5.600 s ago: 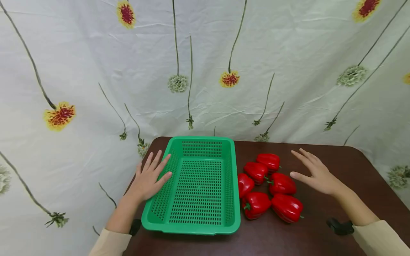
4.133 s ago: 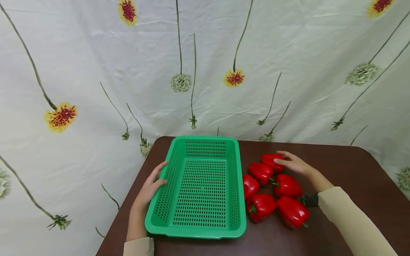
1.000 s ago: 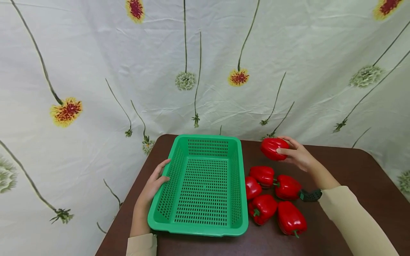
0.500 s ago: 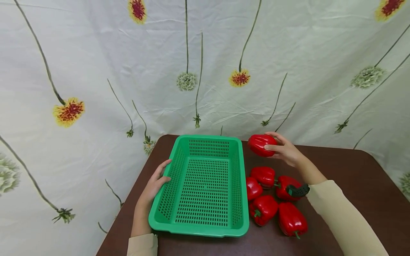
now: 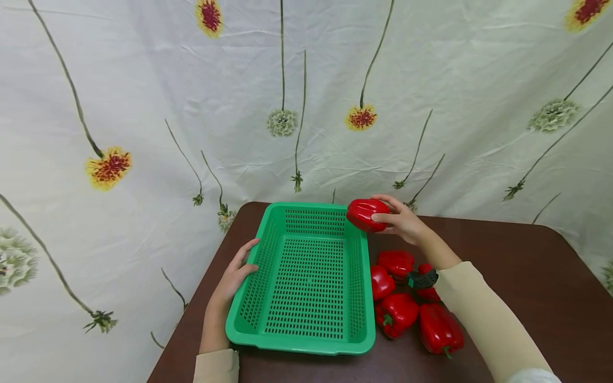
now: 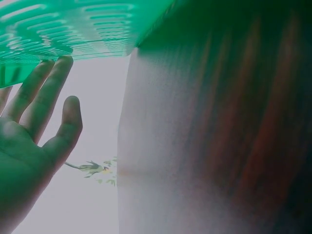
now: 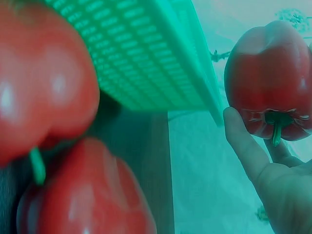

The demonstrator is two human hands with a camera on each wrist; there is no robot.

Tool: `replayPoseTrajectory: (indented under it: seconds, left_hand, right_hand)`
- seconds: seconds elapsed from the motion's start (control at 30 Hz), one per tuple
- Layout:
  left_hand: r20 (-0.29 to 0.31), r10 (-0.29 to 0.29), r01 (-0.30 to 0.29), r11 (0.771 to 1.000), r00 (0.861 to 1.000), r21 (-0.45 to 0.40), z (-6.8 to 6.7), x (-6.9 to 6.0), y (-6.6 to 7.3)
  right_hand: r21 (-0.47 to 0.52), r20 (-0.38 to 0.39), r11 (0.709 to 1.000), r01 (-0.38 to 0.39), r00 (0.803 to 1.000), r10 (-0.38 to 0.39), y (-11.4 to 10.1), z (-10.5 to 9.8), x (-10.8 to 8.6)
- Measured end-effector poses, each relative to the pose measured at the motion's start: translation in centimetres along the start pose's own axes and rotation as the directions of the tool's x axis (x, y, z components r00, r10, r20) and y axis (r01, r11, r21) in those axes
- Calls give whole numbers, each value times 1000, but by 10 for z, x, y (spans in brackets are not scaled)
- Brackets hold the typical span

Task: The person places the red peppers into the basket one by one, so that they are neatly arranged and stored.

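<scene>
A green perforated basket (image 5: 300,344) stands on the dark table. My right hand (image 5: 404,221) holds a red bell pepper (image 5: 366,214) at the basket's far right corner, above the rim. In the right wrist view, this pepper (image 7: 270,73) sits between thumb and fingers of the hand (image 7: 287,190), its green stem downward. At the basket's left side my left hand (image 5: 233,276) rests against the rim, fingers loosely extended; the left wrist view shows its fingertips touching the wall (image 6: 92,29). Several red peppers (image 5: 397,314) lie right of the basket, one partly hidden by the right wrist.
The brown table (image 5: 507,266) extends to the right of the peppers. Behind it hangs a pale cloth (image 5: 316,159) printed with flowers. A black band (image 5: 422,279) is on the right wrist.
My right hand has lifted the farthest pepper and moved it left, from beyond the other peppers to the basket's corner. My left hand came to the basket's left rim and has stayed there.
</scene>
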State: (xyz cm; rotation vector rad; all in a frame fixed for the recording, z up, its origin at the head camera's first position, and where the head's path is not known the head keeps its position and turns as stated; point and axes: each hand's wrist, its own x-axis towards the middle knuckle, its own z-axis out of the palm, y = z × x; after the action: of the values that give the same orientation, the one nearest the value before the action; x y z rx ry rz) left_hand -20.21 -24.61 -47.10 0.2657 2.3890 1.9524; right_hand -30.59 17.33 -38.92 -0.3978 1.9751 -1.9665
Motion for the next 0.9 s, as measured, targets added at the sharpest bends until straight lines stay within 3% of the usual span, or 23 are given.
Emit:
replayPoseTrajectory:
  seconds: [0.9]
  left_hand:
    - [4, 13, -13, 1000, 1000, 1, -1, 2, 0]
  right_hand:
    - [72, 65, 997, -29, 998, 24, 2, 70, 54]
